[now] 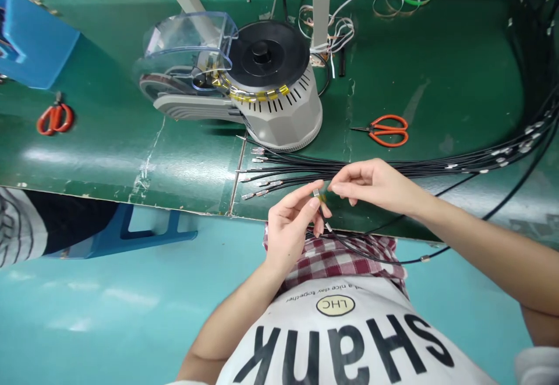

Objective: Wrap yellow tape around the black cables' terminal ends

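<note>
My left hand (293, 222) pinches the end of a black cable (356, 251) between thumb and forefinger, with a small metal connector (317, 193) at its tip. A bit of yellow translucent tape (323, 197) shows at the connector. Just to the right, my right hand (371, 186) is closed, thumb against forefinger; whatever lies in that pinch is too small to make out. Beyond my hands, a bundle of black cables (301, 163) with metal ends lies along the table's near edge. The held cable loops below the edge and runs off to the right.
A round grey tape dispenser (283, 114) with yellow tape pieces stands behind the cables. Orange-handled scissors (388, 130) lie right of it, another orange-handled pair (55, 118) at left near a blue bin (39, 47). A blue stool (109, 233) stands below the green table (96, 158).
</note>
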Motion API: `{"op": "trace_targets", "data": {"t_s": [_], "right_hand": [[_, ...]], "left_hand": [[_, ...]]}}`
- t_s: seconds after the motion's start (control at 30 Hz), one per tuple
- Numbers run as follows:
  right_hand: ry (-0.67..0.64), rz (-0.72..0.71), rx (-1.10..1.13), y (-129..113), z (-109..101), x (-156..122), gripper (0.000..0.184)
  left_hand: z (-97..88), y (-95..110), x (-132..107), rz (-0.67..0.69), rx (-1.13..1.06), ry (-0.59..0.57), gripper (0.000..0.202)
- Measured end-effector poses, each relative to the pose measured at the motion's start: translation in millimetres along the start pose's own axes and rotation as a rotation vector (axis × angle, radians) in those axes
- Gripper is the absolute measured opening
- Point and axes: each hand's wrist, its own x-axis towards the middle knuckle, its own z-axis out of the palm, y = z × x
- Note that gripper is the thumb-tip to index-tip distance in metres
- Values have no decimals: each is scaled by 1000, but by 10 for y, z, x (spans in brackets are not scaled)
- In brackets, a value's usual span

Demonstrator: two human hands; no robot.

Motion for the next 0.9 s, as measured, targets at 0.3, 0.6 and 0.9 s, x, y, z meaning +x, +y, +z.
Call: {"op": "trace_targets", "data": {"t_s": [0.3, 0.6, 0.9], "right_hand": [[82, -101, -212, -132, 224, -93, 15], [84, -108, -204, -118, 223, -66, 15], [104, -133, -217, -62, 215, -9, 15]], "left_hand": [[21, -2, -21, 26, 52, 1, 29], [-15, 17, -31, 13, 21, -20, 36], [-14, -9, -1, -295, -219, 24, 33]]}}
